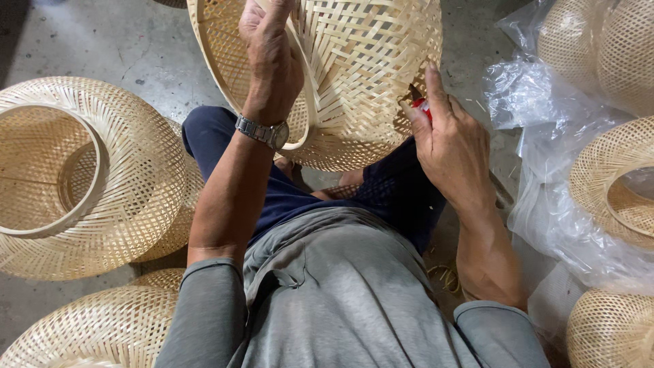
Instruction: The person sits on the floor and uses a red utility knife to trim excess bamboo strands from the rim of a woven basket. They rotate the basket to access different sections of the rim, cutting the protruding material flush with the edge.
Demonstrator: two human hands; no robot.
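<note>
While the woven bamboo shade (361,75) rests tilted over our knees, its rim (204,61) runs up the left edge of the weave and out of the top of the view. We grip that rim with our left hand (272,54), the fingers curled over the inner band and pressed together, the wrist with its metal watch (264,131) raised and the forearm running straight up from the lap. Our right hand (453,146) lies against the outer wall of the shade at its lower right, thumb and forefinger pinching a small red-handled tool (422,108) whose tip touches the weave. Room is tight: a finished shade (88,177) sits just beside our left leg, another (102,327) below it, and on the right more shades (613,184) lie on clear plastic sheeting (545,136) close to our right elbow. A bare strip of concrete floor (122,48) stays open at upper left.
</note>
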